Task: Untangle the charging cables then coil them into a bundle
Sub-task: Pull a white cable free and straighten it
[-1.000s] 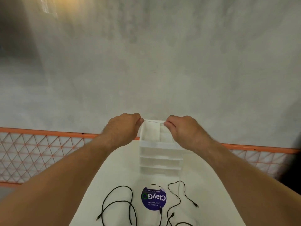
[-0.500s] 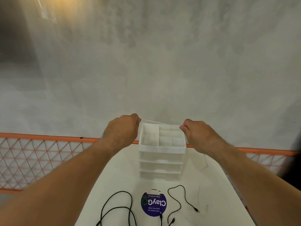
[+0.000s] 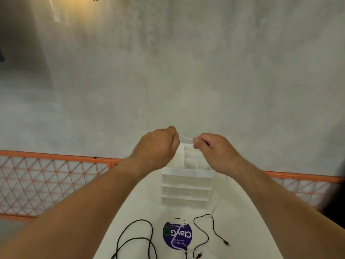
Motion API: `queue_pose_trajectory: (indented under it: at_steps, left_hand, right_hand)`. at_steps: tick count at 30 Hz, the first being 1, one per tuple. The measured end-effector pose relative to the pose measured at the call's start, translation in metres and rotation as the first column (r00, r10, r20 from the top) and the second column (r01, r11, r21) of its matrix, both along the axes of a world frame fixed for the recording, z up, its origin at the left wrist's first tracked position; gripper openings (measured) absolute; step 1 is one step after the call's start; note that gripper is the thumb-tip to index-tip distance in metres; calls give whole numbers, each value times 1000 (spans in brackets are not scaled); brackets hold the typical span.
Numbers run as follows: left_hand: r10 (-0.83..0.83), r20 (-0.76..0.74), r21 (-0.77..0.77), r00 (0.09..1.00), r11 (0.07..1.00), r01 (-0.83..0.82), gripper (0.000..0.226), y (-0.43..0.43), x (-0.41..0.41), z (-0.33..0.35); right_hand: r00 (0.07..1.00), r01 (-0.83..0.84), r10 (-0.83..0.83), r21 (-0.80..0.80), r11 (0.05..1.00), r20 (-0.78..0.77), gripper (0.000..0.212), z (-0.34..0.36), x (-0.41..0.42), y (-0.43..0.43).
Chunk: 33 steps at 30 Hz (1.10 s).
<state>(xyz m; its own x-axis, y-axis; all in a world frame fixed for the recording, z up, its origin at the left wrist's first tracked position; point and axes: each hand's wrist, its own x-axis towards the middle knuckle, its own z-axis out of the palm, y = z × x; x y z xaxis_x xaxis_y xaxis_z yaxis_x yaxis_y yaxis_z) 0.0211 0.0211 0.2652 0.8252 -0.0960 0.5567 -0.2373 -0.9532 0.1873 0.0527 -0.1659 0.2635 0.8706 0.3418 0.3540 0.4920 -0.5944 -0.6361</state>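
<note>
White charging cable (image 3: 185, 137): a short span is drawn taut between the two sets of fingers, in the air directly above the white drawer organiser (image 3: 185, 181). The left hand (image 3: 155, 148) and right hand (image 3: 216, 152) each pinch it between thumb and curled fingers, with the other fingers folded in. Below the right-hand fingers the rest of the cable drops faintly past the organiser's side to the counter (image 3: 141, 206). There it appears to run among the black cables (image 3: 138, 238), which lie well below the fingers and nearer the person, beside a round purple sticker (image 3: 177, 233). The step in hand is judged to be feeding the white cable through the fingers to find and free its crossings. To do it well, slacken one pinch so the cable slides, and draw with the other in short lengths. Lift gently, since a hard pull may tighten any knot with the black cables or drag them across the counter.
</note>
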Motion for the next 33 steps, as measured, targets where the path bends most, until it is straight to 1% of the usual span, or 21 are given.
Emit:
queue_pose_trajectory:
  at_steps: [2, 4, 6, 9, 14, 17, 19, 22, 24, 25, 26, 27, 28, 29, 30, 31, 33]
  left_hand:
    - [-6, -2, 38, 1000, 999, 6, 27, 7, -1, 1]
    - [-9, -30, 76, 999, 997, 11, 26, 15, -1, 2]
    - [-5, -76, 86, 997, 996, 12, 26, 24, 1, 3]
    - [30, -95, 85, 995, 996, -22, 27, 38, 2, 4]
    - [83, -100, 52, 991, 996, -78, 28, 57, 5, 1]
    - [121, -102, 33, 987, 992, -118, 30, 62, 6, 2]
    - [168, -115, 9, 979, 986, -168, 31, 72, 4, 2]
    - [227, -224, -3, 948, 972, -234, 32, 82, 5, -3]
    - [250, -295, 1, 922, 965, -262, 33, 79, 6, -6]
    - [232, -298, -17, 926, 969, -248, 33, 75, 5, -7]
    - [162, -267, -82, 950, 978, -190, 35, 68, 2, -6]
    - [56, -212, -201, 976, 974, -100, 36, 58, -1, -5]
    - [-63, -145, -364, 987, 931, 6, 36, 44, -6, -4]
    - [-169, -83, -528, 982, 843, 101, 33, 29, -11, -4]
    - [-247, -48, -644, 968, 748, 159, 30, 12, -13, -5]
    - [-294, -40, -719, 955, 672, 176, 28, -3, -13, -7]
    - [-347, -39, -838, 937, 523, 159, 31, -24, -8, -12]
  right_hand:
    - [995, 53, -51, -24, 998, 92, 38, 4, 0, 3]
    - [983, 99, -71, -159, 982, 171, 41, 6, 1, 3]
    - [971, 129, -53, -324, 937, 234, 41, 7, 2, 4]
    - [958, 166, -44, -423, 891, 283, 40, 5, 6, 1]
    - [942, 228, -65, -483, 846, 330, 37, 2, 15, -7]
    - [936, 242, -71, -484, 841, 344, 38, 2, 19, -10]
    - [934, 265, -106, -464, 845, 341, 38, 2, 22, -18]
    - [939, 257, -113, -448, 856, 324, 39, 1, 23, -26]
    - [933, 240, -80, -440, 865, 352, 40, 4, 20, -24]
    - [926, 234, -65, -430, 872, 371, 39, 7, 19, -23]
    - [921, 224, -48, -427, 876, 385, 38, 11, 18, -22]
    - [919, 208, -24, -432, 878, 394, 37, 15, 16, -20]
    - [918, 189, 1, -441, 877, 397, 36, 19, 15, -16]
    - [916, 169, 27, -445, 879, 401, 34, 22, 13, -12]
    - [911, 149, 50, -441, 885, 409, 32, 24, 10, -6]
    - [907, 130, 67, -430, 893, 415, 32, 25, 7, 0]
    - [913, 106, 64, -386, 917, 403, 32, 25, 4, 8]
